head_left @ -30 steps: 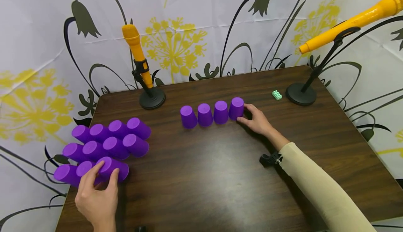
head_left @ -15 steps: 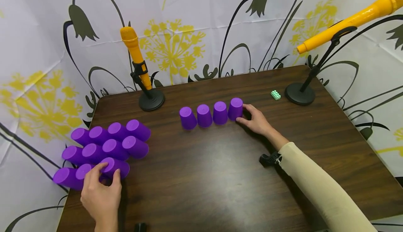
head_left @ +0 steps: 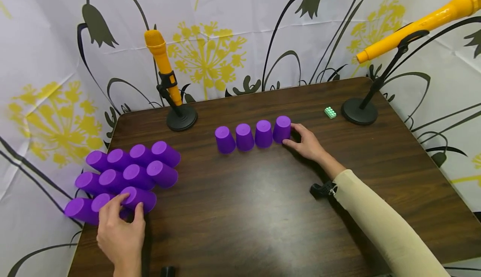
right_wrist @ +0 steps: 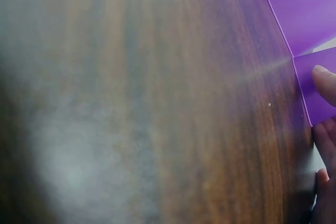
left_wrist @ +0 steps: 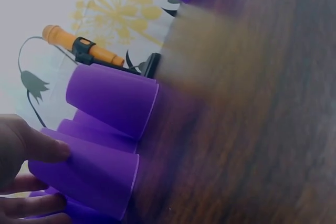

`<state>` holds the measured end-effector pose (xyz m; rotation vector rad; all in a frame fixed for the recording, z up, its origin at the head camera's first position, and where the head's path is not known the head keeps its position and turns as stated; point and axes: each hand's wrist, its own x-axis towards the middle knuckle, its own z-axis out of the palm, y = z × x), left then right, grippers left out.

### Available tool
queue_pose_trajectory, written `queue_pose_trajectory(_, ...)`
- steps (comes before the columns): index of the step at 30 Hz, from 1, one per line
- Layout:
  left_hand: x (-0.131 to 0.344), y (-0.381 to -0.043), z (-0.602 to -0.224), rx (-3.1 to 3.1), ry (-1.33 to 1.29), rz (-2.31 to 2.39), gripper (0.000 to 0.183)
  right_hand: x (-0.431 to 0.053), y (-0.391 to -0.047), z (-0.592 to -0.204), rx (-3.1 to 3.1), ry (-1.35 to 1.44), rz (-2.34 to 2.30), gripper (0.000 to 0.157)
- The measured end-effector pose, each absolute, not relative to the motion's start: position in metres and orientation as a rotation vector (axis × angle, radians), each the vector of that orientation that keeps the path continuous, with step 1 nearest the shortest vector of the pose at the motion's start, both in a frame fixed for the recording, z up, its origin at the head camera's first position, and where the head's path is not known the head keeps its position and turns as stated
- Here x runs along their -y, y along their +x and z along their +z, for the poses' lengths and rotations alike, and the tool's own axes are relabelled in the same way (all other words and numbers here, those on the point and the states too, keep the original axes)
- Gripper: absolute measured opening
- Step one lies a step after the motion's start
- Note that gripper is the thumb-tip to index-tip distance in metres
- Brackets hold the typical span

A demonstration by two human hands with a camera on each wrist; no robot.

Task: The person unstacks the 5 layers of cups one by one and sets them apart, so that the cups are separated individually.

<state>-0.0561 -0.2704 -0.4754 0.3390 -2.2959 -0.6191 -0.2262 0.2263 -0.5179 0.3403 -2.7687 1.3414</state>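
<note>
Purple plastic cups stand upside down on the table in two groups. At the left, my left hand (head_left: pixel 121 235) holds the front-right cup (head_left: pixel 142 200) of three short rows between thumb and fingers. In the left wrist view, its thumb lies along that cup's side. Farther back in the middle, several cups form a single line beginning with the left-end cup (head_left: pixel 225 140). My right hand (head_left: pixel 306 144) holds the right-end cup (head_left: pixel 282 129) of that line, thumb at its near side. The right wrist view shows this thumb (right_wrist: pixel 325 83) against the purple wall.
Two yellow microphones on black stands, a left one (head_left: pixel 161 60) and a right one (head_left: pixel 417 26), rise at the back of the brown table (head_left: pixel 263 210). A mint-green toy brick (head_left: pixel 330 112) lies beside the right stand. Behind hangs a flower-patterned cloth (head_left: pixel 233 1).
My left hand has shifted slightly right with the front-right cup. The right hand and the middle line of cups stay put; the head view has wobbled a little.
</note>
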Motion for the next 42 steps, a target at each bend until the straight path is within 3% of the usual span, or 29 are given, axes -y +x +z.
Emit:
queue_pose_trajectory(6, 0.256, -0.060, -0.463, 2.145, 0.281, -0.593, 0.027, -0.227, -0.227, -0.517, 2.770, 0.339, 1.323, 0.060)
queue_pose_trajectory(11, 0.224, -0.079, -0.453, 2.030, 0.041, -0.700, 0.025, -0.227, -0.226, -0.516, 2.775, 0.335, 1.327, 0.060)
queue_pose_trajectory(17, 0.182, -0.105, -0.456, 2.344, -0.269, -0.845, 0.048, -0.227, -0.225, -0.515, 2.782, 0.339, 1.326, 0.060)
queue_pose_trajectory(22, 0.155, -0.137, -0.465, 2.598, -0.375, -0.919, 0.072, -0.227, -0.224, -0.514, 2.772, 0.339, 1.332, 0.059)
queue_pose_trajectory(27, 0.132, -0.176, -0.481, 2.674, -0.407, -0.971, 0.079, -0.227, -0.223, -0.513, 2.755, 0.342, 1.335, 0.058)
queue_pose_trajectory(32, 0.117, -0.200, -0.491, 2.620, -0.459, -1.000, 0.074, -0.227, -0.224, -0.516, 2.768, 0.340, 1.331, 0.059)
queue_pose_trajectory(42, 0.110, -0.221, -0.498, 2.420, -0.465, -1.117, 0.046, -0.226, -0.225, -0.516, 2.759, 0.352, 1.328, 0.059)
